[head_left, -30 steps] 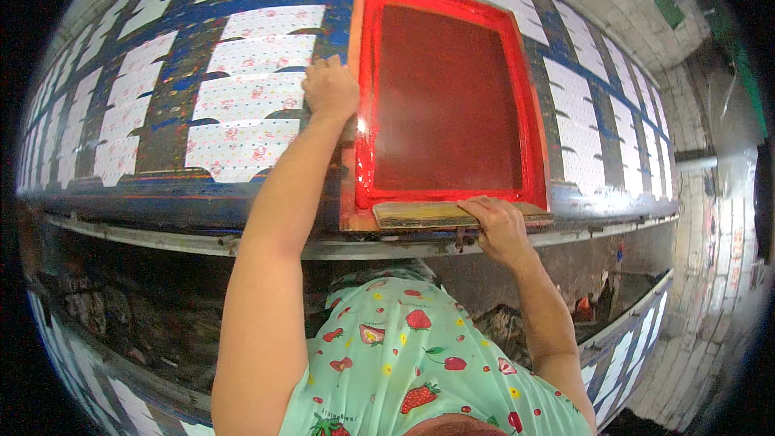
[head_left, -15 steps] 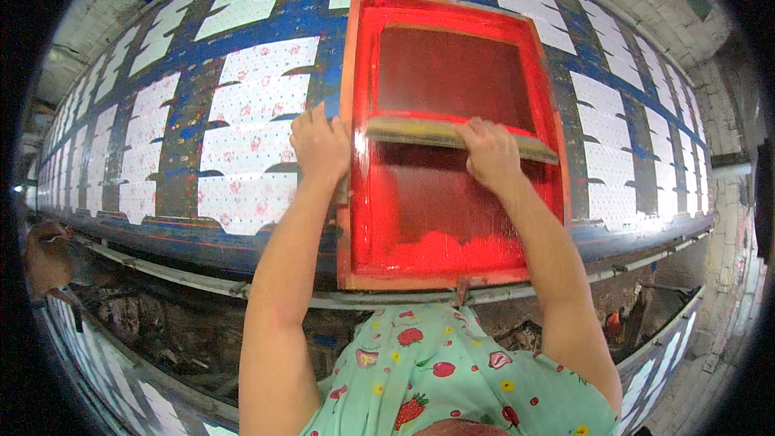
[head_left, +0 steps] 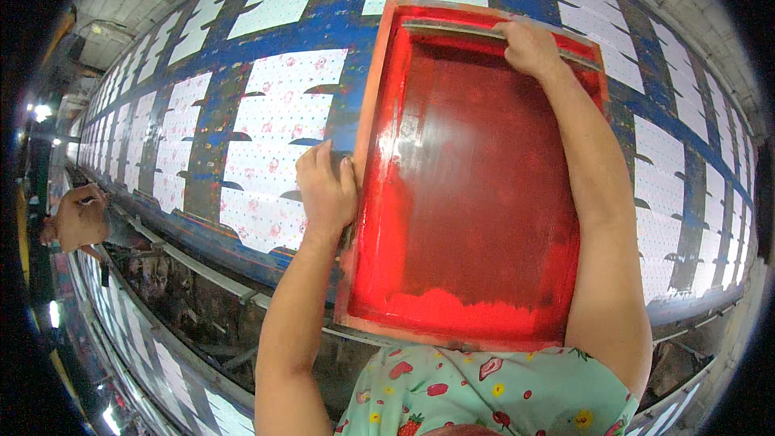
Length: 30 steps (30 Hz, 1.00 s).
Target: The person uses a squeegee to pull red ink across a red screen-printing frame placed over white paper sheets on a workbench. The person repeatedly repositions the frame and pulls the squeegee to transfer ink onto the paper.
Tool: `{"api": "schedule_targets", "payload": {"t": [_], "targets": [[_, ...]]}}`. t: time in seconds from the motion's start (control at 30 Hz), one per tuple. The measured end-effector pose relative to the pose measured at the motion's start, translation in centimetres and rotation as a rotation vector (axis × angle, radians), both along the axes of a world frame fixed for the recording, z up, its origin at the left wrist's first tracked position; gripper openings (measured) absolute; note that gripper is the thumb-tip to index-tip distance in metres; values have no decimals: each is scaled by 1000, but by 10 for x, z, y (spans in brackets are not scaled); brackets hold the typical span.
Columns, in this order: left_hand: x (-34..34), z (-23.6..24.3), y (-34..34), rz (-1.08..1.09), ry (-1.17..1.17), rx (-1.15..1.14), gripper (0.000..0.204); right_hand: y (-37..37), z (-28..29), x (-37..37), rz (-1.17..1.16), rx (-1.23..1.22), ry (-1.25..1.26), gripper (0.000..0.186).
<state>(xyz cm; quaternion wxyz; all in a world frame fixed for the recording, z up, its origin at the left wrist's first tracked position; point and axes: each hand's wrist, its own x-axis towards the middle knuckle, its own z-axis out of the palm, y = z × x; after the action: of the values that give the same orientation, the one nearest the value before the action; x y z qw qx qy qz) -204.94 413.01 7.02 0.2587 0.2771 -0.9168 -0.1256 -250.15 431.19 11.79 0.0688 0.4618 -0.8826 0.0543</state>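
Note:
A screen-printing frame (head_left: 367, 137) with an orange rim and wet red ink lies on the long table. My right hand (head_left: 529, 47) is closed on a long squeegee (head_left: 444, 29) at the screen's far end. My left hand (head_left: 327, 187) grips at the frame's left side, fingers bent; its thumb is hidden. The screen's middle (head_left: 476, 178) is a darker red, with brighter ink along the left and near edges. Printed white fabric pieces (head_left: 278, 89) lie either side of the frame. My forearm crosses the frame's right side.
The long blue-stained table (head_left: 351, 64) carries rows of white pieces. A metal rail (head_left: 186, 258) runs along its near edge. A shirtless person (head_left: 81, 218) is at the far left beside another table (head_left: 153, 355) with white pieces. A block wall (head_left: 129, 8) shows behind.
My right hand has pushed the squeegee from the screen's near end to its far end. My left hand stays at the frame's side. The view has turned, bringing the other person into sight.

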Motion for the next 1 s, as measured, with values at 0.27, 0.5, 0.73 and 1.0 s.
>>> {"api": "schedule_targets", "payload": {"t": [0.27,0.5,0.73,1.0], "targets": [[1,0,-2,-15,-23,18,49,2,-4,-25,82,-6,-38,42],[0,1,-3,-62,11,-40,44,9,14,-1,49,146,-123,35],[1,-12,-7,-19,49,-13,43,63,24,123,109,191,-136,36],[1,-27,-17,-57,136,41,40,148,38,308,141,155,-254,37]]}}
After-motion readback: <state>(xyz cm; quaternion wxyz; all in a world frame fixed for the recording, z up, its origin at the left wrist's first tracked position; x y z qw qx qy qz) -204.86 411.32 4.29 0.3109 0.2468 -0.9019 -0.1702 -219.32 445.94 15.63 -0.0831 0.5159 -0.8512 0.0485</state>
